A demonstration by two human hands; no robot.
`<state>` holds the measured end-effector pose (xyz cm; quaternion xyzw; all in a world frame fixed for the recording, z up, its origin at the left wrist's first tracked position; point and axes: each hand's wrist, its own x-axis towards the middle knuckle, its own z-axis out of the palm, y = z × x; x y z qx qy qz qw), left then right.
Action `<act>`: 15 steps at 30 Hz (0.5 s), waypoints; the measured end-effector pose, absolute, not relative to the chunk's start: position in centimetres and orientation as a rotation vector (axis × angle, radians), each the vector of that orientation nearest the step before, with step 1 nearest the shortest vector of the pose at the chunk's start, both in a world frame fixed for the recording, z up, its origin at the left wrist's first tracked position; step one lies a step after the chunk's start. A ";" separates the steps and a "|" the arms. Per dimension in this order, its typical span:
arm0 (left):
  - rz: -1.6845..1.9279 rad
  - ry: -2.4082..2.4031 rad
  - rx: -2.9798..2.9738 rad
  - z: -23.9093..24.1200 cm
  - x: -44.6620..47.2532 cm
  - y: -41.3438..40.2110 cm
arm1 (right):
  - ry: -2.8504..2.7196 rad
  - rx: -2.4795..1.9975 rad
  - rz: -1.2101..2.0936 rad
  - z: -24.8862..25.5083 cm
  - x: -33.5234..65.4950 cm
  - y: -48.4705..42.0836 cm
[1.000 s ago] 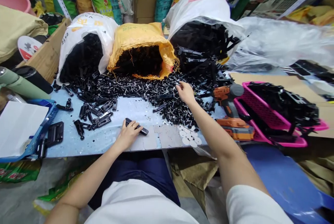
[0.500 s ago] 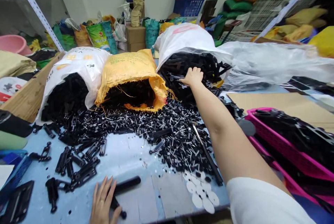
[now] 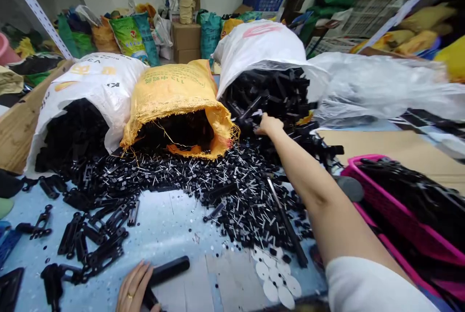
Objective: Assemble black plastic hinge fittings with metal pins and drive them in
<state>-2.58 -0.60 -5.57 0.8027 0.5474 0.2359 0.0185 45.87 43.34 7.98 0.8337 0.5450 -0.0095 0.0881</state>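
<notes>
My right hand (image 3: 269, 125) reaches into the mouth of the large white sack (image 3: 261, 43). Its fingers are closed among black plastic parts (image 3: 279, 91); what they grip, if anything, is hidden. A small pale piece shows by the fingertips. Low on the blue table, my left hand (image 3: 133, 287) lies with its fingers stretched out, open. A black handle (image 3: 170, 271) rests against it, with a dark stem between thumb and forefinger. Small black pieces with metal pins (image 3: 240, 205) spread over the tabletop in front of the sacks.
A yellow sack (image 3: 174, 89) and another white sack (image 3: 98, 74) open towards me. Black bracket parts (image 3: 98, 239) lie at left. A metal-and-black rod (image 3: 288, 227) and white discs (image 3: 272, 275) lie at right, beside pink baskets (image 3: 407, 205).
My right hand has drawn slightly down and back at the sack's mouth, its fingers now closed in. Parts there have shifted. My left hand stays beside the black handle; the view has moved a little.
</notes>
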 end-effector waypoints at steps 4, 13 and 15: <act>0.713 1.603 2.527 -4.1 -2.8 -0.7 | 1.703 2.134 -0.424 10.1 43.3 37.2; 0.784 1.682 2.474 -5.7 -2.7 -1.0 | 1.978 2.576 0.131 15.6 39.0 46.9; 0.816 1.759 2.460 -7.0 -2.5 -1.0 | 1.819 2.570 0.050 13.5 37.1 49.6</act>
